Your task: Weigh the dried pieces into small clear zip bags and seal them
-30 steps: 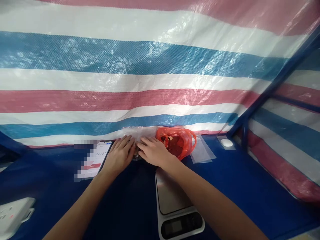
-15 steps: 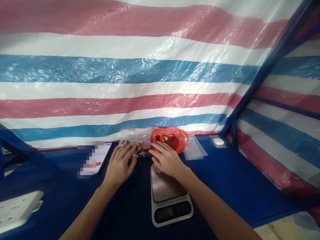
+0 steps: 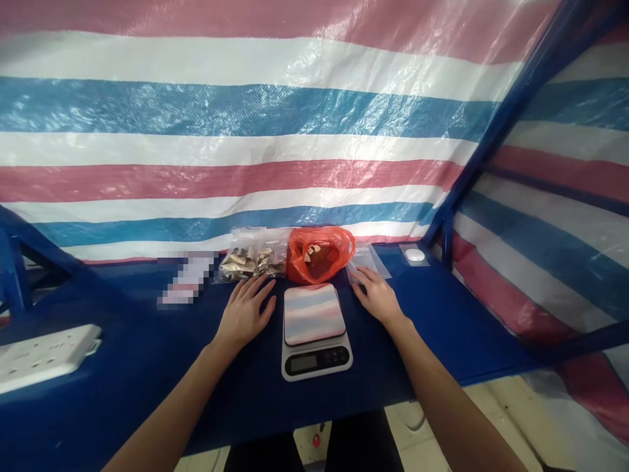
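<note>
My left hand [image 3: 246, 314] lies flat on the blue table, fingers spread and holding nothing. Its fingertips are at the near edge of clear plastic bags of dried slices [image 3: 248, 262], pale with dark edges, perhaps mushroom. My right hand [image 3: 377, 295] is also open, its fingertips at flat clear zip bags [image 3: 369, 257]; whether they press on them I cannot tell. Between the hands stands a white digital kitchen scale [image 3: 315, 318] with a mirror-like plate, nothing on it. Behind the scale, an orange-red plastic bag [image 3: 319, 257] gapes open, showing more pale-edged slices inside.
A white power strip [image 3: 46, 357] lies at the left. A pixelated phone [image 3: 189, 282] rests left of the clear bags. At the back right is a white rounded object [image 3: 414, 254] on clear plastic. Striped sheeting [image 3: 246, 151] and a blue frame [image 3: 446, 229] enclose the table.
My right hand has moved right, from the front of the orange-red bag to the flat zip bags. My left hand has drawn back from the filled clear bags. The view has tilted down.
</note>
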A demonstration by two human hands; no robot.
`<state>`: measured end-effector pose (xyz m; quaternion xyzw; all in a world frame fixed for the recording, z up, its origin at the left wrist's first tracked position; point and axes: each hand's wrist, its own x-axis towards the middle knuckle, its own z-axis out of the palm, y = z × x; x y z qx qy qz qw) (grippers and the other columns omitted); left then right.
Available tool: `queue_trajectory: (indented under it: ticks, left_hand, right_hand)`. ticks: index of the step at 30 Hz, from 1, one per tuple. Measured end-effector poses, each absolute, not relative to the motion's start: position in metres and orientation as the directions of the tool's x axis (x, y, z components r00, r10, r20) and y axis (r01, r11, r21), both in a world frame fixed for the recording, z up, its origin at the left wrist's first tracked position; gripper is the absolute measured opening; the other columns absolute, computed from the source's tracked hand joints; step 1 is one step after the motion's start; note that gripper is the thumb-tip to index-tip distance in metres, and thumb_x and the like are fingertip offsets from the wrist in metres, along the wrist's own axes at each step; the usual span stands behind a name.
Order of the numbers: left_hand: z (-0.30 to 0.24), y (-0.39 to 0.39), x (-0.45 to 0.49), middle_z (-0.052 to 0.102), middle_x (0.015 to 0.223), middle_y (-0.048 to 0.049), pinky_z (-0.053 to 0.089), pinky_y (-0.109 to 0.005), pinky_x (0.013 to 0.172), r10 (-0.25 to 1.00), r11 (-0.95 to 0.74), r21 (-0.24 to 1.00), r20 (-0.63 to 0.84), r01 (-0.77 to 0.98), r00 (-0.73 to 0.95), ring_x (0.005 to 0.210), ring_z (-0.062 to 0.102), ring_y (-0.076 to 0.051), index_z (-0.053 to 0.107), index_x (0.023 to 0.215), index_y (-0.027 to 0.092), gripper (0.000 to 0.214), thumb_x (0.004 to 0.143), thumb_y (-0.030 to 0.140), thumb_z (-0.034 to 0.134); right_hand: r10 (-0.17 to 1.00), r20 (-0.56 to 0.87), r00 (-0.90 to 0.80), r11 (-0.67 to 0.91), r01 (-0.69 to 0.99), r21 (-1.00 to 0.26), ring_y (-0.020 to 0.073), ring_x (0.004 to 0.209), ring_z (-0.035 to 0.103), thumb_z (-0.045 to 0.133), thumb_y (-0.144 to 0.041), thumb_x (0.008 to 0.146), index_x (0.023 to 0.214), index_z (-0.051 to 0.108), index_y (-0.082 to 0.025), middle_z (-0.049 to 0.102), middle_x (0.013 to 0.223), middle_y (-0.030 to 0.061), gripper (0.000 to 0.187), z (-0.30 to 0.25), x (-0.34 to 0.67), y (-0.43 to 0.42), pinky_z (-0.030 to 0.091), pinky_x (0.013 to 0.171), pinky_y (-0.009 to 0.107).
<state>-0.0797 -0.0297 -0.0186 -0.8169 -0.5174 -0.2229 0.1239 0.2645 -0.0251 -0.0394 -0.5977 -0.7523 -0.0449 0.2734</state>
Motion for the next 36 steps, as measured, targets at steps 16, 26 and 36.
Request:
queue_trajectory:
  ticks: [16,26,36]
  left_hand:
    - [-0.026,-0.034,-0.070,0.037,0.161,-0.0095,0.026,-0.064,0.120,0.935,-0.290,0.063,0.233,0.955,0.269,0.150,0.034,-0.035,0.050,0.149,0.027,0.053,0.099,0.045,0.043]
    - [-0.022,-0.035,-0.065,0.038,0.162,-0.0082,0.023,-0.062,0.122,0.961,-0.248,0.098,0.152,0.964,0.231,0.152,0.030,-0.034,0.045,0.152,0.027,0.056,0.100,0.047,0.039]
    - [-0.021,-0.036,-0.063,0.038,0.162,-0.0069,0.024,-0.059,0.122,0.962,-0.244,0.094,0.151,0.965,0.228,0.151,0.032,-0.033,0.045,0.152,0.027,0.056,0.101,0.047,0.038]
  right_hand:
    - [0.920,0.386,-0.066,0.144,0.974,-0.177,0.0321,0.138,0.053,0.051,-0.037,0.099,0.133,0.066,-0.024,0.059,0.146,0.0121,0.039,-0.052,0.266,-0.021,0.041,0.114,0.053]
    - [0.908,0.414,-0.059,0.151,0.970,-0.193,0.0313,0.132,0.057,0.051,-0.037,0.099,0.127,0.070,-0.026,0.063,0.141,0.0102,0.036,-0.051,0.268,-0.022,0.043,0.111,0.052]
    - [0.926,0.373,-0.056,0.160,0.954,-0.253,0.0297,0.131,0.058,0.053,-0.036,0.100,0.122,0.073,-0.025,0.066,0.137,0.0098,0.033,-0.044,0.271,-0.022,0.044,0.112,0.047]
